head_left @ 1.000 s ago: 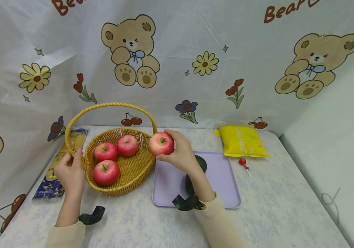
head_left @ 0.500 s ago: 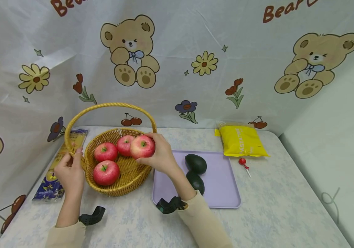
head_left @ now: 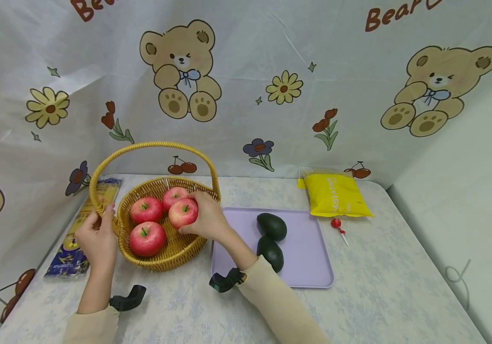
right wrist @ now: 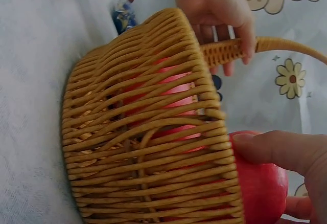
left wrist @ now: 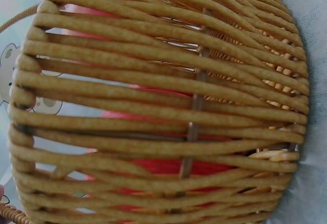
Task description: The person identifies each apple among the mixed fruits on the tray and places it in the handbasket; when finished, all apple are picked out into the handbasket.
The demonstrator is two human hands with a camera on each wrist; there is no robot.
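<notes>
A yellow wicker basket (head_left: 172, 263) with a tall arched handle stands on the table at the left. My left hand (head_left: 99, 236) grips the handle near its left foot. My right hand (head_left: 208, 217) holds a red apple (head_left: 183, 213) between thumb and fingers, inside the basket's rim at its right side. Three other apples lie in the basket: a front one (head_left: 147, 239), a left one (head_left: 146, 210) and a back one (head_left: 174, 197), which the held apple partly covers. In the right wrist view the thumb (right wrist: 271, 146) presses the held apple (right wrist: 263, 188) by the rim.
Right of the basket lies a lilac tray (head_left: 310, 258) with two dark green avocados (head_left: 271, 227). Behind it to the right are a yellow pasta bag (head_left: 336, 193) and a red lollipop (head_left: 337, 223). A spaghetti packet (head_left: 67, 258) lies left of the basket.
My right hand has carried the apple left and down, from beside the basket's right rim to inside it, uncovering the avocados. The left hand has stayed on the handle.
</notes>
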